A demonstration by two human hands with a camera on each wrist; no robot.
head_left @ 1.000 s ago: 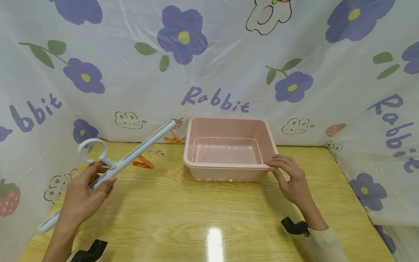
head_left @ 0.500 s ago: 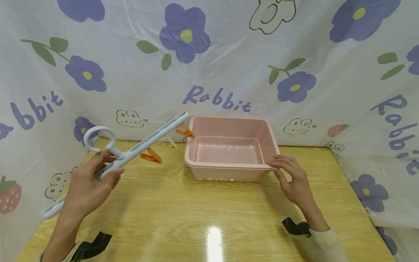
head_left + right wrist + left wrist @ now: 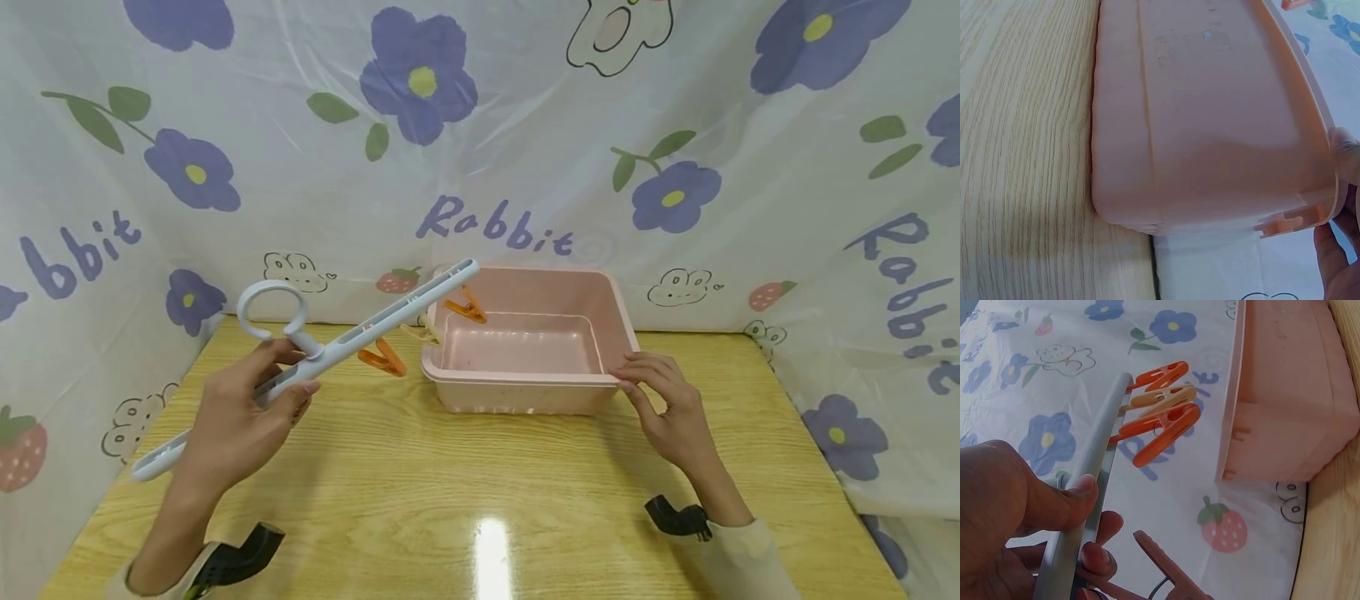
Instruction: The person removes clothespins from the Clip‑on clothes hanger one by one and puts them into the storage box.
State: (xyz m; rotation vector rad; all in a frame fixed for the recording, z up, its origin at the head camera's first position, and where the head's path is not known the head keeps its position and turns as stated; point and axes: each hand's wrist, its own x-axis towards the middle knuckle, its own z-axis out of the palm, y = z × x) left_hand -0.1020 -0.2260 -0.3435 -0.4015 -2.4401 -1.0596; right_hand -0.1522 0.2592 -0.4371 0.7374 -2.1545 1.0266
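Note:
My left hand point(image 3: 243, 421) grips a light blue clip hanger point(image 3: 405, 310) near its ring hook, holding the bar tilted above the table. Clothes pegs hang under it: an orange peg point(image 3: 384, 360), a cream peg point(image 3: 423, 333) and another orange peg point(image 3: 467, 307) near the far end. The left wrist view shows a pinkish peg point(image 3: 1175, 578) below my fingers. That far end overlaps the left side of a pink plastic basin point(image 3: 517, 398) in the head view. My right hand point(image 3: 671, 408) pinches the basin's front right rim corner; part of it is cut off in the right wrist view.
The basin stands on a wood-grain table point(image 3: 375, 500) near its back edge. A white cloth point(image 3: 525, 108) with flower and rabbit prints rises behind and at both sides. A black wrist mount point(image 3: 243, 557) sits on each forearm.
My left hand has carried the hanger right and somewhat upward, so its far end has gone from left of the basin to overlapping its left part. My right hand has stayed on the rim.

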